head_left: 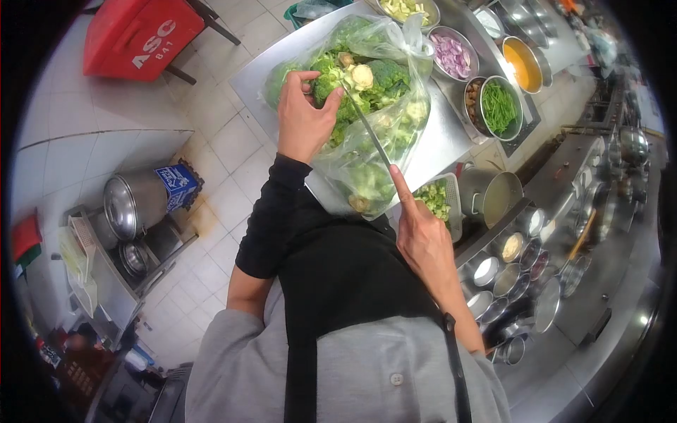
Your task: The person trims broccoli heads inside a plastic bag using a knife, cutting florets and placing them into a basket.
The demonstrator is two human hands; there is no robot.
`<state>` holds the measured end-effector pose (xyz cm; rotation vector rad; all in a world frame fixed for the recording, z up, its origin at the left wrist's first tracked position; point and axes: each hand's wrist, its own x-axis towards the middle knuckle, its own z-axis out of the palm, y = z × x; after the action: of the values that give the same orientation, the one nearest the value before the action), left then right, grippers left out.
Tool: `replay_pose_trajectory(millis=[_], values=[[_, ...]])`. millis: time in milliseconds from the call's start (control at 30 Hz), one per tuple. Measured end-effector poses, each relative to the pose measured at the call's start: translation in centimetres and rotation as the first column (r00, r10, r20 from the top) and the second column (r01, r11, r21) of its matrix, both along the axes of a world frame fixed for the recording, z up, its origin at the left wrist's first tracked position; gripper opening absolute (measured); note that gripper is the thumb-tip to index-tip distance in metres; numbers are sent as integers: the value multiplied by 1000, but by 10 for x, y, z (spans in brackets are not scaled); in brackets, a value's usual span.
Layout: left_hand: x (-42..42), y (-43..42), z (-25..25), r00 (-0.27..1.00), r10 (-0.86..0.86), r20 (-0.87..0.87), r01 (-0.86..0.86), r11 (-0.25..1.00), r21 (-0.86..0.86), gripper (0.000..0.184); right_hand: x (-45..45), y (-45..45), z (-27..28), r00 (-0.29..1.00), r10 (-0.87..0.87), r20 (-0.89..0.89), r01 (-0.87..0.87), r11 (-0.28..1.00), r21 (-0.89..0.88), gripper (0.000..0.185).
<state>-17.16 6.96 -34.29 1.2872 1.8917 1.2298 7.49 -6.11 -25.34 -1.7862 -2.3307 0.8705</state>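
Note:
My left hand (306, 118) is closed on a piece of broccoli (326, 79), thumb on one side and fingers on the other. A knife (372, 134) is gripped in my right hand (422, 236), the index finger stretched along its spine; the palm hides the handle. The blade's tip reaches the broccoli close to my left thumb. Whether it is cutting in, I cannot tell. Beneath both lies a clear plastic bag (412, 70) with more broccoli (388, 74) in it, cut stems showing. The bag rests on a steel table (446, 134).
Bowls of sliced purple onion (451, 56), green vegetable pieces (500, 106) and orange liquid (522, 63) stand beyond the bag. A white basket (455, 204) of green pieces and a steel pot (493, 196) sit right. A red box (134, 35) stands at upper left.

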Motion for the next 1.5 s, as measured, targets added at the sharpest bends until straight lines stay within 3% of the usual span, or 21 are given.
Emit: replay_pose_trajectory(millis=[167,367,500,600,700,800,900,933,1033,1133,1233,1333,1433,1500], values=[[1,1,-10,994,21,-104,-15,998,57,48,-16,12,8,998,36,60,-35,999,-19,104],[-5,8,-13,1000,29,-3,-29,999,15,48,-23,39,11,995,90,34,-89,996,-27,108],[10,-2,-10,991,26,-128,-9,991,131,48,-19,26,30,996,87,28,-85,995,-53,108],[-2,6,-13,997,56,-56,-52,996,66,48,-22,35,11,992,124,-11,-123,989,85,107],[-9,7,-25,999,6,-38,-2,992,123,48,-24,30,25,995,102,10,-101,993,-54,106],[-9,-5,-24,1000,-18,-11,19,997,75,47,-25,32,9,993,105,-47,-102,993,68,106],[-9,-3,-18,1000,-15,-8,15,999,34,48,-20,20,31,994,96,53,-89,988,-130,102],[-8,-4,-18,1000,-11,-22,11,1000,22,48,-20,29,21,994,112,19,-111,993,-47,101],[-16,-4,-21,989,-35,145,13,989,149,49,-11,31,-1,993,105,-57,-98,989,109,95],[-33,-10,-35,822,-182,539,84,976,203,39,5,11,38,998,56,-15,-56,998,22,104],[-46,-28,-17,359,-258,897,81,966,246,38,28,-7,37,979,-76,-187,107,980,166,87],[-42,-43,12,218,-206,954,119,976,183,47,35,-11,31,936,-263,-232,298,946,130,77],[-39,-47,23,-119,-239,964,213,942,260,53,43,-11,21,894,-368,-255,402,911,92,74],[-30,-50,33,-188,-243,952,251,925,285,55,44,-11,20,873,-367,-322,423,897,124,74]])
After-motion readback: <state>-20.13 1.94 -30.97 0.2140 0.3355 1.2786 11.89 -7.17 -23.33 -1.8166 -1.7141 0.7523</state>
